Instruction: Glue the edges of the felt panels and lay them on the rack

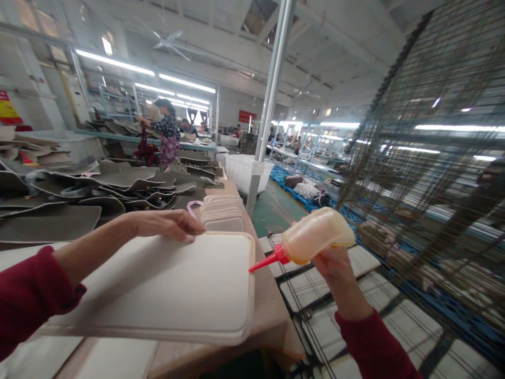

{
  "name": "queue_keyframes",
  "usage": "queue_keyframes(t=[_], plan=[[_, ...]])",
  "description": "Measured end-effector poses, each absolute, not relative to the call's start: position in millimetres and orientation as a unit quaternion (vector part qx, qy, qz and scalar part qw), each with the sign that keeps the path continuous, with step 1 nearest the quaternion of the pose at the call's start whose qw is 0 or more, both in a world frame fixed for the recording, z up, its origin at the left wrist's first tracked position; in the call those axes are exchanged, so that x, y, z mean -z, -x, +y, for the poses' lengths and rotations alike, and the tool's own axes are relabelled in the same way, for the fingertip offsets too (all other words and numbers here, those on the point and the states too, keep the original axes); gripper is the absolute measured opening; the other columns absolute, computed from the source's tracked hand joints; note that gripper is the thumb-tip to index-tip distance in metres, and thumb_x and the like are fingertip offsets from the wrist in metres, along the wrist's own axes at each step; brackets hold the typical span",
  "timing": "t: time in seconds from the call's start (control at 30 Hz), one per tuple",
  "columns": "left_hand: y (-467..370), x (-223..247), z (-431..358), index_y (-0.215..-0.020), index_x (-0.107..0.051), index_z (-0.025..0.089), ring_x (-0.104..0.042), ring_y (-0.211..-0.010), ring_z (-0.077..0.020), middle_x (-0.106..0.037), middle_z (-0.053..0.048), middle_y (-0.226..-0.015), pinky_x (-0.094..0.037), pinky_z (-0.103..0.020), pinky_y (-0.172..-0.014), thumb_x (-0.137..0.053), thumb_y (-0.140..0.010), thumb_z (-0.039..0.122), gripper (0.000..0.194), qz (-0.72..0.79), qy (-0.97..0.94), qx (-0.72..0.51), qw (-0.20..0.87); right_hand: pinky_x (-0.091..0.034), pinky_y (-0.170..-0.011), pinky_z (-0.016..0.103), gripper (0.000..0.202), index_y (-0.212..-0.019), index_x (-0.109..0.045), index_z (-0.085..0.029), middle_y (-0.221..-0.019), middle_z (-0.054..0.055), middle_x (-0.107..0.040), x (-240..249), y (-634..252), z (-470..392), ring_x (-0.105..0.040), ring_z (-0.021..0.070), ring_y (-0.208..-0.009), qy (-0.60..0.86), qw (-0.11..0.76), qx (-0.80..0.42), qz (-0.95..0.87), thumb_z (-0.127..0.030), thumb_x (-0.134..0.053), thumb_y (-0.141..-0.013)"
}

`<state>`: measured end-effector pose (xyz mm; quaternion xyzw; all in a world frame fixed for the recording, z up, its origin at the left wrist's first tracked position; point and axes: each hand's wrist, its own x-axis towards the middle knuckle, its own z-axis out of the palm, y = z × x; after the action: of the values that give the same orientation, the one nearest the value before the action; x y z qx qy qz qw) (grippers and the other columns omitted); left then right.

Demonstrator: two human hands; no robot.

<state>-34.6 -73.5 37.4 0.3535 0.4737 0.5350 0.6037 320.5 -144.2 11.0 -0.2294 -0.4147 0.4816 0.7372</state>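
Observation:
A pale, flat panel (169, 284) with rounded corners lies in front of me, its right end near the table's edge. Along its rim runs a narrow border with a yellowish line that looks like glue. My left hand (168, 225) grips the panel's far edge, thumb on top and the fingers partly hidden. In my right hand (333, 259) is a squeeze bottle (319, 237) with a red nozzle, tilted and partly filled with amber liquid. The nozzle tip meets the panel's right border, or is very close to it.
Beyond the panel stands a stack of smaller pale pieces (221, 210). Grey-brown sheets (130, 184) are heaped at the left. To the right, wire racks (418, 105) rise, with a lower one holding pale panels (339, 287). A post (268, 100) stands ahead; a person (168, 126) works behind the heap.

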Motion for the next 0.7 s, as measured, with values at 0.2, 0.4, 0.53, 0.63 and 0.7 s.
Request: queue_keyframes(t=[0.2,0.4,0.53,0.63,0.7], plan=[[25.9,-42.0,-77.0,-0.107,-0.072,0.011,-0.070,-0.092,-0.0330,-0.073,-0.011,-0.081,-0.059,-0.041,-0.073,-0.047,-0.069,-0.013,0.052,0.449,-0.300,-0.271,0.797,-0.054,-0.088,0.051,0.068,-0.101,-0.068,-0.022,-0.088,0.005,-0.076,0.4,-327.7,-145.9,-0.070,0.0291,-0.087,0.244,0.731,-0.469,-0.431,-0.028,-0.089,-0.036],[20.0,-45.6,-79.6,-0.107,-0.073,0.015,-0.070,-0.092,-0.0341,-0.075,-0.009,-0.082,-0.059,-0.044,-0.073,-0.050,-0.073,-0.005,0.045,0.493,-0.254,-0.366,0.748,-0.058,-0.081,0.043,0.070,-0.103,-0.067,-0.022,-0.091,0.005,-0.076,5.5,-329.6,-148.4,-0.070,0.0267,-0.087,0.236,0.729,-0.451,-0.458,-0.034,-0.090,-0.038],[22.5,-47.5,-80.7,-0.096,-0.077,0.015,-0.071,-0.088,-0.0323,-0.075,-0.007,-0.078,-0.059,-0.038,-0.073,-0.063,-0.068,-0.002,0.036,0.468,-0.429,-0.266,0.726,-0.060,-0.078,0.039,0.067,-0.102,-0.068,-0.025,-0.093,0.001,-0.076,6.1,-330.3,-149.3,-0.071,0.0250,-0.085,0.227,0.714,-0.463,-0.474,-0.036,-0.091,-0.040],[25.5,-47.6,-80.2,-0.091,-0.079,0.015,-0.070,-0.084,-0.0290,-0.075,-0.007,-0.078,-0.057,-0.029,-0.073,-0.073,-0.065,0.006,0.028,0.390,-0.603,-0.142,0.682,-0.061,-0.077,0.038,0.064,-0.101,-0.069,-0.028,-0.093,0.000,-0.076,6.8,-331.4,-149.1,-0.072,0.0249,-0.084,0.213,0.702,-0.472,-0.489,-0.036,-0.092,-0.042],[26.5,-47.0,-79.7,-0.092,-0.079,0.015,-0.070,-0.081,-0.0276,-0.075,-0.007,-0.079,-0.056,-0.028,-0.071,-0.075,-0.067,0.013,0.025,0.366,-0.653,-0.123,0.651,-0.061,-0.076,0.038,0.063,-0.100,-0.069,-0.029,-0.092,0.000,-0.077,7.9,-332.0,-148.6,-0.073,0.0250,-0.083,0.206,0.705,-0.468,-0.492,-0.036,-0.092,-0.042]])
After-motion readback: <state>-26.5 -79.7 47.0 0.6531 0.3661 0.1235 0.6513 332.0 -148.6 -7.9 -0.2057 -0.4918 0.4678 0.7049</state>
